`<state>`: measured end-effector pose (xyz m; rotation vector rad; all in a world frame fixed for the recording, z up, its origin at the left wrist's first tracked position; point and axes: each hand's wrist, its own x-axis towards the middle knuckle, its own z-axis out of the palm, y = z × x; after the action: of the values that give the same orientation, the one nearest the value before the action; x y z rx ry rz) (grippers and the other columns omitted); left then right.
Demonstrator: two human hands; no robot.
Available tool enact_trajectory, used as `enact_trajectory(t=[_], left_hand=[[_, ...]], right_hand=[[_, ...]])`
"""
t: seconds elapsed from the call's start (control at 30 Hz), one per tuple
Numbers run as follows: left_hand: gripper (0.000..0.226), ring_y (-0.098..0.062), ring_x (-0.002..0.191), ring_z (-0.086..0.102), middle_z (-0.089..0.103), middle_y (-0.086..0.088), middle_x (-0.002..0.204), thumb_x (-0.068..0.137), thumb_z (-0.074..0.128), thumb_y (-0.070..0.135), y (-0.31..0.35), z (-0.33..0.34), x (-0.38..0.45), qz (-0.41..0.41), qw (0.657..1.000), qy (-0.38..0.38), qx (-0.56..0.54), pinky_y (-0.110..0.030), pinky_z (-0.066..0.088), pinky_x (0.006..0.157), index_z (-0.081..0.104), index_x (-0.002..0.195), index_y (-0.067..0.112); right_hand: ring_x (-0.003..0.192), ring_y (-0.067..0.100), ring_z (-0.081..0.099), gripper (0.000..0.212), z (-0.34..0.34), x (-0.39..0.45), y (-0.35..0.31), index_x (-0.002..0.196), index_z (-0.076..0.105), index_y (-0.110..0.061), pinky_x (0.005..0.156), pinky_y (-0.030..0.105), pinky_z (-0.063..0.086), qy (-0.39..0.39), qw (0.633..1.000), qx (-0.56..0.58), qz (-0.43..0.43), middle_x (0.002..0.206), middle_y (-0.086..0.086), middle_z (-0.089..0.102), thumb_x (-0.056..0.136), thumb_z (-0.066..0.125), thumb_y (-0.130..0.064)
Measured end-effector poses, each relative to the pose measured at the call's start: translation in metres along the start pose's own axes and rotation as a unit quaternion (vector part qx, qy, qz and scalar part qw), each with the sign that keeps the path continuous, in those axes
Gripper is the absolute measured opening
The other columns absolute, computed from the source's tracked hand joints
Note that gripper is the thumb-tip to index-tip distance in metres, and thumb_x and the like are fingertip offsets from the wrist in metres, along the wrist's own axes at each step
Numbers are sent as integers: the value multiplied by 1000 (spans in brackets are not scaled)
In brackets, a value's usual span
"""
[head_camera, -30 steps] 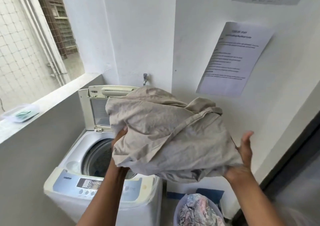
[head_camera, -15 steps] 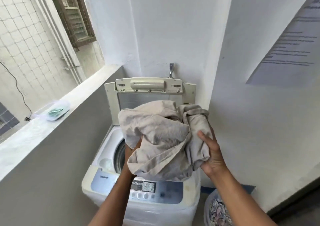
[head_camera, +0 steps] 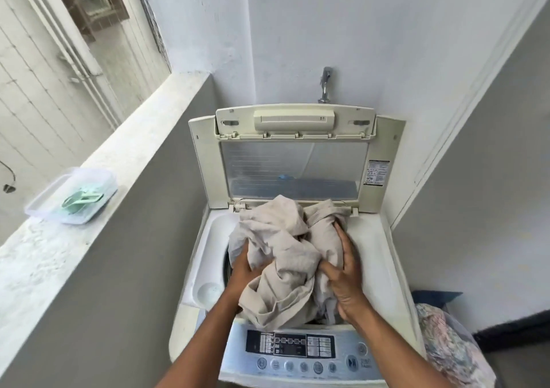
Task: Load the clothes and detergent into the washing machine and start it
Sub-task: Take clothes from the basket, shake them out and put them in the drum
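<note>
White wall nook w/ washer (head_camera: pixel 375 256), lid up. Cloth (head_camera: pixel 285 256) sits in the tub mouth, between both hands. Left hand (head_camera: pixel 242 271) & right hand (head_camera: pixel 345 277) curl fingers into it, one per side; next push looks straight down.

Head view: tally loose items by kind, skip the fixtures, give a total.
Beige crumpled cloth, gripped by left hand and right hand over the drum: 1
Clear plastic container on the ledge: 1
Mint-green plastic scoop inside it: 1
Laundry basket of patterned clothes: 1
Total: 4
</note>
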<state>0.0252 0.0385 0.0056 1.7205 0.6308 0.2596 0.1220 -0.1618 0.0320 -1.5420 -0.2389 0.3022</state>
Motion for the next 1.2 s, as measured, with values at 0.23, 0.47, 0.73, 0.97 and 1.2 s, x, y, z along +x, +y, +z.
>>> enact_trajectory(t=[0.23,0.47,0.73,0.97,1.2], left_hand=[[84,14,127,55,54,24,141,86,83,3,-42,15,37,-8,993,-109,43,-2,43,97,38,147,36],[74,-22,151,40,37,-1,165,96,52,64,-96,37,70,-61,965,-164,195,-36,35,124,17,160,53],[103,-35,162,5,2,-12,176,82,27,79,-119,67,78,-167,888,-271,331,-51,10,131,-4,167,29],[86,-38,156,28,16,-13,170,96,55,4,-171,69,104,-162,820,-340,431,-49,32,125,8,166,21],[92,-36,149,41,32,-14,164,91,63,11,-156,72,107,-128,820,-329,451,-48,41,119,12,167,25]], right_hand=[[147,12,40,89,25,27,72,158,38,-39,113,7,30,-38,976,-216,0,160,-6,41,86,74,-2],[154,32,26,105,44,35,134,164,10,-46,120,41,40,-191,865,-458,68,174,2,9,89,64,4],[110,23,67,34,46,70,176,116,67,-29,89,37,54,-255,807,-524,101,120,1,69,95,42,-20],[109,37,65,31,69,86,211,114,70,-5,77,28,38,-315,758,-551,151,114,22,67,99,43,-5],[114,35,69,50,69,83,174,133,68,-25,94,40,58,-308,773,-541,124,122,13,71,91,54,0]])
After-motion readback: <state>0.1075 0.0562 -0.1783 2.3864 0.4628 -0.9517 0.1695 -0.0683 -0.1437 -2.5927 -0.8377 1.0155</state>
